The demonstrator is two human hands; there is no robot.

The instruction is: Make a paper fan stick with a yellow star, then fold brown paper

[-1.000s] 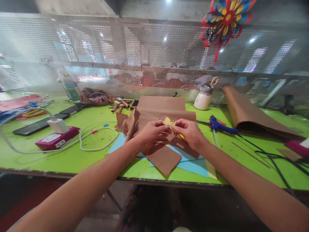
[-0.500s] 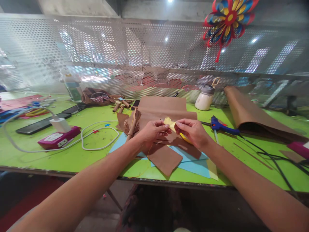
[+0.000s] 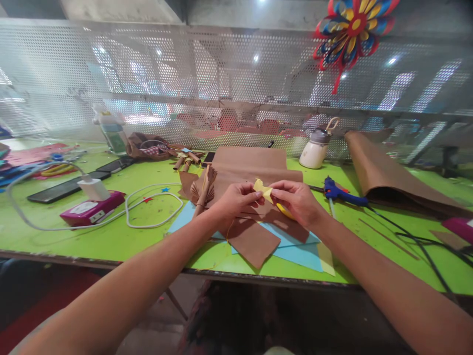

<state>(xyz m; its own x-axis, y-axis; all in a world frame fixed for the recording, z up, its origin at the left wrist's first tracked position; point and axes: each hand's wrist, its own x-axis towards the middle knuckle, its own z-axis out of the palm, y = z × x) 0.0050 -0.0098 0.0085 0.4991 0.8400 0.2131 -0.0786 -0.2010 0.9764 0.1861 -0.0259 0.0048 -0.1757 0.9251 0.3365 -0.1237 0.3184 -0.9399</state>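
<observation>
Both my hands meet over the middle of the green table point(image 3: 111, 236). My left hand point(image 3: 236, 199) and my right hand point(image 3: 297, 199) each pinch one small folded piece of yellow paper point(image 3: 263, 189) between thumb and fingers, holding it just above a stack of brown paper sheets point(image 3: 254, 170). A yellow loop point(image 3: 284, 211), perhaps a scissors handle, shows under my right palm. Light blue paper sheets point(image 3: 295, 249) lie beneath the brown ones. A pleated brown paper fan on a stick point(image 3: 203, 190) lies just left of my left hand.
A blue glue gun point(image 3: 338, 192) with black cord lies to the right, beside a rolled brown sheet point(image 3: 384, 172). A white jar point(image 3: 314, 148) stands behind. At left are a pink box with white charger point(image 3: 90, 207), a white cable point(image 3: 148, 207) and phones point(image 3: 62, 190). A paper pinwheel point(image 3: 353, 27) hangs on the mesh.
My hands keep pinching the yellow paper and have turned it slightly. The view has drifted a little to the left.
</observation>
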